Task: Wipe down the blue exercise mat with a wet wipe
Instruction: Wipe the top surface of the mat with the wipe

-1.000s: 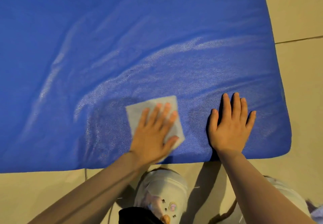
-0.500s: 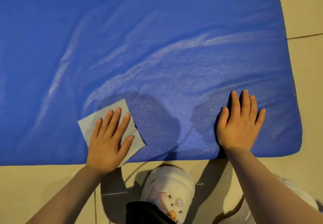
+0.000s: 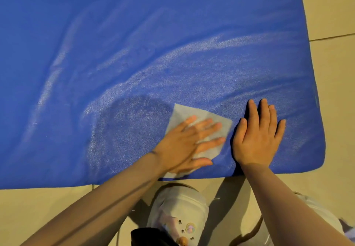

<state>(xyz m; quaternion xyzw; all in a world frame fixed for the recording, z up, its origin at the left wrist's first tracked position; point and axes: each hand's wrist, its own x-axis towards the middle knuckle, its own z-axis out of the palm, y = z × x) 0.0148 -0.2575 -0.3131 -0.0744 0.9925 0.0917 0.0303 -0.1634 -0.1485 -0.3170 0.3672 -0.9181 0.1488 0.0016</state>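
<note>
Blue exercise mat (image 3: 153,44) is laid flat on a pale tiled floor (image 3: 336,15), its near long edge lying just ahead of a bent knee in light trousers (image 3: 178,201) at the bottom of the view. Closest on the mat, the wet wipe (image 3: 184,111) is spread out near that edge and is pinned under the left hand (image 3: 184,145), whose fingers are held straight and slightly fanned, pressing on the sheet and curled around nothing. Just beside it, toward the rounded corner, the right hand (image 3: 257,140) is laid palm-down on bare mat with fingers extended and nothing held; the mat is judged to be braced by it.

The wipe is judged to be thin, limp and damp, so it is best driven by flat palm pressure over its middle; if pushed from an edge it may bunch or fold. The mat is judged to be soft, light foam with a textured, grippy face. Shallow ripples and pale streaks are seen across it, so it may creep or buckle under a stroke unless it is held down.

Farther out, a darker patch is seen left of the wipe, and beyond it the broad far surface runs out of view.
</note>
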